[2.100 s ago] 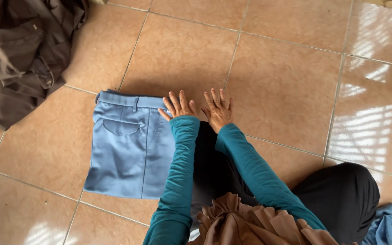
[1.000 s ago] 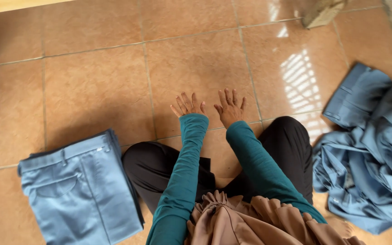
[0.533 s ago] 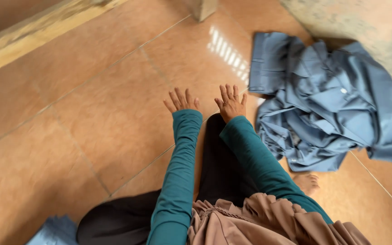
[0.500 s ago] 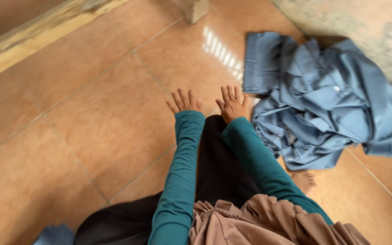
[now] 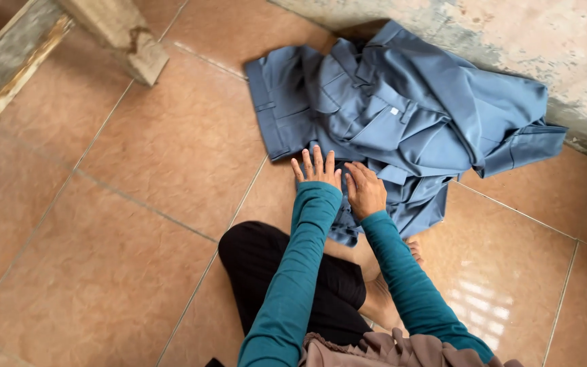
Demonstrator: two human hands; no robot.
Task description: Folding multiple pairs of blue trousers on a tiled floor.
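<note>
both hands [image 5: 340, 180] flat, fingers spread, at crumpled blue trousers [image 5: 409, 112].

My left hand [image 5: 317, 168] and my right hand [image 5: 365, 190] are side by side in front of me. The heap of clothes [image 5: 402, 115] lies on the floor [image 5: 137, 204] just past them, against the wall [image 5: 511, 34]. A wooden post [image 5: 117, 34] stands far left.

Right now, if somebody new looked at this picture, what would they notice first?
First, the crumpled pile of blue-grey garments heaped on the tiled floor against the rough wall at the top right. Next, the two hands in teal sleeves: the left hand spread flat at the pile's near edge, the right hand resting on the cloth. At top left, a worn wooden post stands on the tiles.
</note>
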